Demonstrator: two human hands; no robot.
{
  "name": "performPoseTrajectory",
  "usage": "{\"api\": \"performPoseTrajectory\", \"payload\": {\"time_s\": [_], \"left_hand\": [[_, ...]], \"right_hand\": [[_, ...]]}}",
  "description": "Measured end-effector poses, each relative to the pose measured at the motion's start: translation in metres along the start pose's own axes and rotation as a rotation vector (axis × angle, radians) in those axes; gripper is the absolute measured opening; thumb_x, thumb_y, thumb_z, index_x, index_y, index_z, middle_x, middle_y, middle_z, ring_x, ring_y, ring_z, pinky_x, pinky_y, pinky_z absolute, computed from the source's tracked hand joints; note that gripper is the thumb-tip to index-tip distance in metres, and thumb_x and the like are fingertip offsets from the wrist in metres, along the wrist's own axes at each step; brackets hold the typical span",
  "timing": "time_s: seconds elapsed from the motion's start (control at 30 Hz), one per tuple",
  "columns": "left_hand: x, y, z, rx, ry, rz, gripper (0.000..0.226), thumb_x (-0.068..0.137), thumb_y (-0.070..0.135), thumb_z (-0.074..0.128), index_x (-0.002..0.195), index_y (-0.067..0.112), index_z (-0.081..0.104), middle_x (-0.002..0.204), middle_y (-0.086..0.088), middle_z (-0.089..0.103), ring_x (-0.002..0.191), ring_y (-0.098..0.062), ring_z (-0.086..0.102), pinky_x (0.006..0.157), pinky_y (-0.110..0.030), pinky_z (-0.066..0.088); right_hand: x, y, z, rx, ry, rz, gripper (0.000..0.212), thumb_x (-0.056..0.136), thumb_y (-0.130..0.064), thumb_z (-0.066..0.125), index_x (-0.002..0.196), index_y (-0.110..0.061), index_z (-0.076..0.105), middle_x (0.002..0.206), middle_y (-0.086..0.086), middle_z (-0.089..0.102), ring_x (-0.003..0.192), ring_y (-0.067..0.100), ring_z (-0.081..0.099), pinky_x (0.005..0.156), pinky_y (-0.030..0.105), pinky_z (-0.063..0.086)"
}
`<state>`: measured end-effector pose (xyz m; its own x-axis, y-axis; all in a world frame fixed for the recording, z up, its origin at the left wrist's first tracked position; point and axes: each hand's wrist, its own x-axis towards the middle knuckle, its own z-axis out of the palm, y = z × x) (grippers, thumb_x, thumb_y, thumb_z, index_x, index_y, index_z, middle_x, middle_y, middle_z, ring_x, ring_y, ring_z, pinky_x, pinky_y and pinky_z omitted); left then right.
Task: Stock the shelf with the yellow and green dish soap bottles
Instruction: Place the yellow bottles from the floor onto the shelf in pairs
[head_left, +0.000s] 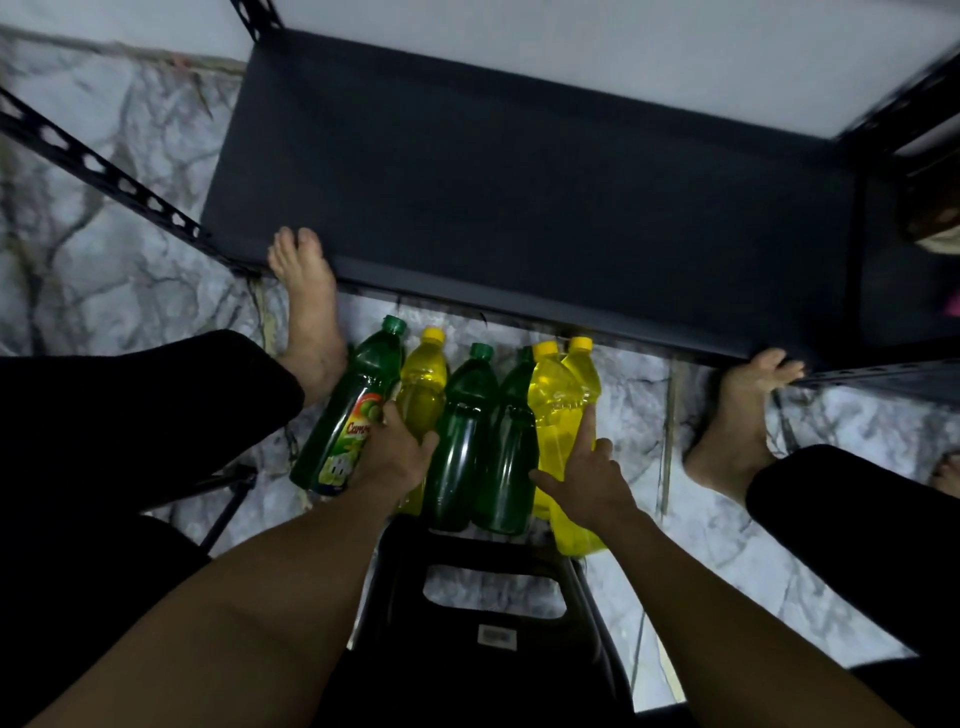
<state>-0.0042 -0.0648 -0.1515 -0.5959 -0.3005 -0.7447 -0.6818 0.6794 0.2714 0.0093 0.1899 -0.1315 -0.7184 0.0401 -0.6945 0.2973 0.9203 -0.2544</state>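
Underfoot, white marble floor (104, 156) with grey veins. Over its far part, a dark metal shelf (519, 182) on slotted uprights, seen from above. At the near edge of the view, black-trousered legs, bare forearms and a black plastic stool (395, 561) carrying a small barcode sticker (496, 635), too small to read. Bare left foot (306, 312) at the shelf's front left corner, bare right foot (737, 415) near its front right corner.

Between the feet, just before the shelf's front edge, six dish soap bottles bunched on the floor. From the left: labelled green bottle (348, 415), tilted leftwards, with a lime picture and letters reading "Camp", the rest hidden or blurred; left yellow bottle (423, 384); two unlabelled green bottles (467, 431) (511, 436); front yellow bottle (553, 410), with a back yellow bottle (589, 371) touching behind it.

Hands: left hand (395, 452) wrapped round the left yellow bottle, thumb on its right side, fingers wedged against the labelled green bottle. Right hand (582, 478) on the front yellow bottle, index finger straight along it, thumb splayed over a green neighbour; grasping or merely resting, cannot tell.
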Motion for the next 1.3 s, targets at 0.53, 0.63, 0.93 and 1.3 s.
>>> {"api": "performPoseTrajectory", "payload": {"time_s": [0.53,0.63,0.93,1.3], "left_hand": [[-0.052,0.024,-0.039,-0.188,0.015,-0.002,0.093,0.045,0.046,0.078,0.129,0.019,0.05,0.119,-0.01,0.063,0.102,-0.033,0.062,0.086,-0.041,0.054],[-0.07,0.034,-0.053,-0.16,0.076,0.112,0.097,0.039,0.055,0.069,0.128,0.022,0.05,0.114,-0.01,0.064,0.1,-0.034,0.063,0.083,-0.038,0.054],[-0.183,0.079,-0.123,-0.267,0.358,0.693,0.094,0.068,0.032,0.082,0.149,0.028,0.035,0.129,0.002,0.05,0.121,-0.022,0.049,0.096,-0.028,0.037],[-0.294,0.102,-0.215,-0.518,0.738,1.101,0.088,0.069,0.023,0.086,0.143,0.03,0.039,0.133,0.011,0.05,0.12,-0.007,0.049,0.096,-0.026,0.041]], "right_hand": [[-0.062,0.001,-0.047,0.05,0.138,-0.176,0.109,0.087,-0.06,0.059,0.15,-0.035,-0.027,0.128,0.02,0.04,0.103,0.041,0.055,0.085,0.046,0.05],[-0.082,-0.014,-0.073,0.101,0.223,-0.23,0.106,0.088,-0.058,0.06,0.152,-0.036,-0.021,0.128,0.02,0.041,0.112,0.042,0.052,0.089,0.044,0.046],[-0.169,-0.045,-0.168,0.235,0.518,-0.573,0.101,0.089,-0.056,0.06,0.152,-0.042,-0.018,0.11,0.004,0.042,0.096,0.02,0.05,0.082,0.028,0.035],[-0.281,-0.109,-0.273,0.379,0.8,-0.907,0.1,0.089,-0.052,0.064,0.154,-0.043,-0.013,0.143,-0.004,0.038,0.125,0.001,0.038,0.097,0.015,0.029]]}}
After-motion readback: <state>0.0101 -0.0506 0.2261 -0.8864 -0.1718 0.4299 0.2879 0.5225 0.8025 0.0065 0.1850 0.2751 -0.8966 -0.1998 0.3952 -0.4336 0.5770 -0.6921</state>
